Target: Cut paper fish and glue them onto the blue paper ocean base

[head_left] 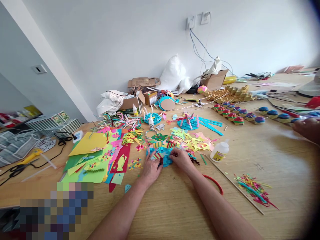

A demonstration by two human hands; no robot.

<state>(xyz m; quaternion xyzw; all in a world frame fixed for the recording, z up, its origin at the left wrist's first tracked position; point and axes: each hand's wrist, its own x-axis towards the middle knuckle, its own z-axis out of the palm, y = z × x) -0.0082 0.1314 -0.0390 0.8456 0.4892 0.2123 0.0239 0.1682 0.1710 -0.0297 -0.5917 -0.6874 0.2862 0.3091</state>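
My left hand [151, 169] and my right hand [182, 159] rest on the wooden table [175, 206], both pinching a blue paper craft piece [165, 156] with striped coloured bits on it. The piece lies flat between the two hands. A red ring [215, 182] lies just beside my right forearm. A small glue bottle [220, 151] lies on its side to the right of my right hand.
Coloured paper sheets [87, 156] and scraps cover the left and middle. Blue round crafts [187, 122], boxes [140, 100] and a row of painted egg-carton pieces [237, 115] sit farther back. Another person's hand [307, 128] is at the right edge. A thin stick [235, 186] and scraps [252, 190] lie right.
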